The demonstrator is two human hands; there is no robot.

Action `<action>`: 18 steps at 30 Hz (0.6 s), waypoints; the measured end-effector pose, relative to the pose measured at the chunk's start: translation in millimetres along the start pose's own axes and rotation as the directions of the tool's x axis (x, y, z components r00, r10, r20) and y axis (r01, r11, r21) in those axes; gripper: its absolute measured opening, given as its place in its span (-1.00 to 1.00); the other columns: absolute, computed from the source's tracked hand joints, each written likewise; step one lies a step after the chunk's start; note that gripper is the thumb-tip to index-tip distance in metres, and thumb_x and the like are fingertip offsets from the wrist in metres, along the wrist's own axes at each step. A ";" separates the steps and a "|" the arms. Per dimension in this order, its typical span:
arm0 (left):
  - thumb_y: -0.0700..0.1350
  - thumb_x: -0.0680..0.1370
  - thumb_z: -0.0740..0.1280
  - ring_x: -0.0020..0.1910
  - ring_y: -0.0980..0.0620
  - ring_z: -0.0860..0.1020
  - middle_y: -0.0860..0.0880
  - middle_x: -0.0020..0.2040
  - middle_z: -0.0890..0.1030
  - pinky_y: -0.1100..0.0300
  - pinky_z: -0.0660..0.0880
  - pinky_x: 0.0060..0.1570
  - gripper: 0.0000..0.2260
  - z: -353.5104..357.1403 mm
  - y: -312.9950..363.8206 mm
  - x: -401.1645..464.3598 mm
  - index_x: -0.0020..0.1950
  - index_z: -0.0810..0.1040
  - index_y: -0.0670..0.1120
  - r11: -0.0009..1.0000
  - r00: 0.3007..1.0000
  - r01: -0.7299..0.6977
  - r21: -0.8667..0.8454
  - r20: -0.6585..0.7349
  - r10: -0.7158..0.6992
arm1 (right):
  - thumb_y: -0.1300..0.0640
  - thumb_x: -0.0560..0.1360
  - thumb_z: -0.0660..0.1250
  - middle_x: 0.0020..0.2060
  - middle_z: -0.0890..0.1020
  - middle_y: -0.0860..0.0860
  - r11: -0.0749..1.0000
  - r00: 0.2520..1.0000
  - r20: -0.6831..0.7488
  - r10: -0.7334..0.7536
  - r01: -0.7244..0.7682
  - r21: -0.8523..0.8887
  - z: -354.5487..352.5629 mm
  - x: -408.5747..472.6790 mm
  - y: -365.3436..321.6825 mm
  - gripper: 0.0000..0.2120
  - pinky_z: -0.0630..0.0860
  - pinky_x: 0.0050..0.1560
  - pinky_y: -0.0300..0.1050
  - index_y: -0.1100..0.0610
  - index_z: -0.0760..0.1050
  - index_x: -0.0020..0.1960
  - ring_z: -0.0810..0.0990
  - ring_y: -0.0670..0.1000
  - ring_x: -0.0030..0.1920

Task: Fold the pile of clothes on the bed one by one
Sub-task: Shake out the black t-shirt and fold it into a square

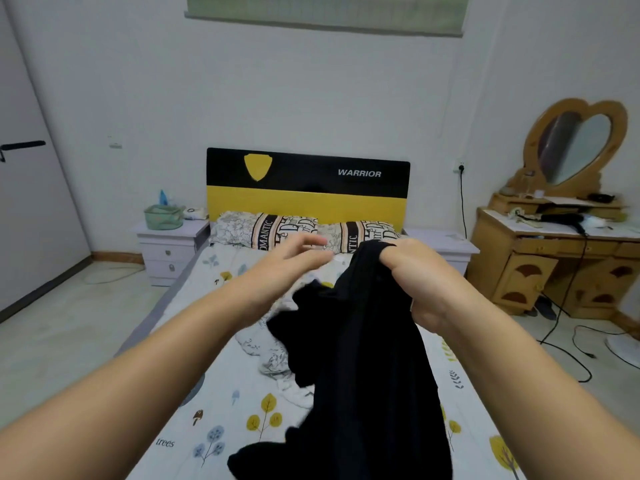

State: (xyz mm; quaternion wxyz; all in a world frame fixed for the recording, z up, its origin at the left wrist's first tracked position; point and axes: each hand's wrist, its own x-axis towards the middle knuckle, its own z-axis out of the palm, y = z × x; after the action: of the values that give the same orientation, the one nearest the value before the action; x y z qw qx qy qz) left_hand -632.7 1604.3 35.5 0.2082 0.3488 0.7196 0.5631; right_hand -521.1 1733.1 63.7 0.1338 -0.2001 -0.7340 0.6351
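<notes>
Where bed (221, 393) meets headboard (308, 188) | pillows (266, 228) | nightstand (169, 249) left

One head-worn camera looks forward and down along the bed (221, 393) toward the headboard (308, 188).

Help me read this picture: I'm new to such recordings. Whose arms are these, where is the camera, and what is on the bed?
No machine here: a person wears a camera on the head, looking forward and down, so both arms reach in from below. The right hand grips a black garment by its top and holds it up over the bed. The left hand is open, blurred, and holds nothing. A patterned white cloth lies crumpled on the bed behind the garment. Two pillows lie by the headboard.
</notes>
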 end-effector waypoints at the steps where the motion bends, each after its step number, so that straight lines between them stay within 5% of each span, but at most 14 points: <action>1: 0.09 0.42 0.39 0.12 0.17 0.51 0.01 0.19 0.52 0.34 0.40 0.03 -0.61 5.3 0.7 -3.4 0.20 0.43 0.04 0.999 0.995 -0.055 0.002 0.086 0.054 | 0.38 0.47 0.10 -0.37 0.54 0.17 1.000 1.000 0.024 0.001 -0.001 -0.015 3.4 2.0 -2.3 -0.78 0.46 -0.28 -0.15 0.28 0.48 -0.26 0.55 0.10 -0.36; 4: 0.00 0.39 0.43 0.05 0.13 0.58 0.05 0.05 0.60 0.33 0.52 0.00 -0.64 23.6 1.2 -10.8 0.15 0.46 0.05 0.989 0.973 -0.130 0.068 0.200 0.114 | 0.41 0.44 0.10 -0.41 0.54 0.18 0.994 0.999 0.025 -0.038 0.040 -0.098 10.4 7.4 -5.1 -0.76 0.44 -0.37 -0.16 0.32 0.52 -0.27 0.53 0.09 -0.40; 6: -0.21 0.48 0.32 -0.11 0.08 0.58 0.06 -0.15 0.59 0.32 0.50 -0.21 -0.84 28.1 1.4 -9.1 -0.05 0.48 0.05 0.941 0.981 -0.192 0.279 0.080 0.176 | 0.39 0.45 0.14 -0.32 0.51 0.22 0.985 0.998 -0.016 -0.065 0.062 -0.162 10.9 11.2 -2.7 -0.83 0.39 -0.27 -0.06 0.40 0.51 -0.15 0.49 0.13 -0.30; 8: -0.29 0.49 0.21 -0.24 0.02 0.51 0.03 -0.26 0.53 0.21 0.40 -0.31 -0.77 22.6 -0.6 -3.2 -0.20 0.43 0.06 0.870 0.975 -0.178 0.459 -0.034 0.218 | 0.32 0.45 0.28 -0.32 0.55 0.16 0.934 0.986 -0.065 -0.156 0.126 -0.334 1.7 13.0 6.3 -0.90 0.42 -0.28 -0.09 0.25 0.54 -0.20 0.50 0.09 -0.30; 11: -0.32 0.48 0.17 -0.22 -0.02 0.48 0.00 -0.24 0.52 0.17 0.36 -0.29 -0.81 2.7 -0.2 5.1 -0.18 0.44 -0.04 0.821 0.943 -0.130 0.556 -0.186 0.276 | 0.31 0.40 0.38 -0.31 0.57 0.06 0.713 0.949 -0.072 -0.306 0.178 -0.678 -21.8 11.3 28.7 -0.84 0.47 -0.27 -0.07 0.08 0.50 -0.23 0.52 0.07 -0.29; 14: -0.33 0.47 0.16 -0.17 -0.05 0.45 -0.04 -0.21 0.51 0.22 0.34 -0.27 -0.85 -11.8 5.1 7.6 -0.15 0.43 -0.11 0.792 0.875 -0.170 0.586 -0.280 0.395 | 0.38 0.43 0.22 -0.35 0.39 0.00 0.384 0.927 -0.079 -0.366 0.073 -0.920 -37.6 5.2 64.4 -0.84 0.30 -0.33 -0.06 0.14 0.43 -0.19 0.41 0.14 -0.24; 18: -0.34 0.47 0.16 -0.23 0.01 0.38 0.00 -0.24 0.45 0.33 0.29 -0.29 -0.87 -23.4 14.6 7.1 -0.10 0.41 -0.13 0.805 0.792 -0.217 0.553 -0.383 0.476 | 0.36 0.41 0.20 -0.27 0.32 0.01 0.252 0.906 -0.188 -0.378 -0.095 -0.963 -56.1 2.3 101.8 -0.86 0.27 -0.31 -0.06 0.14 0.35 -0.16 0.32 0.10 -0.22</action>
State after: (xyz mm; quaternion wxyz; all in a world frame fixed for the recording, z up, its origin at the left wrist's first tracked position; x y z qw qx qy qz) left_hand -649.7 1595.8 56.6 -0.1913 0.3597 0.7853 0.4662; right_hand -485.3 1795.1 -27.9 0.1838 -0.2908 -0.9389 -0.0085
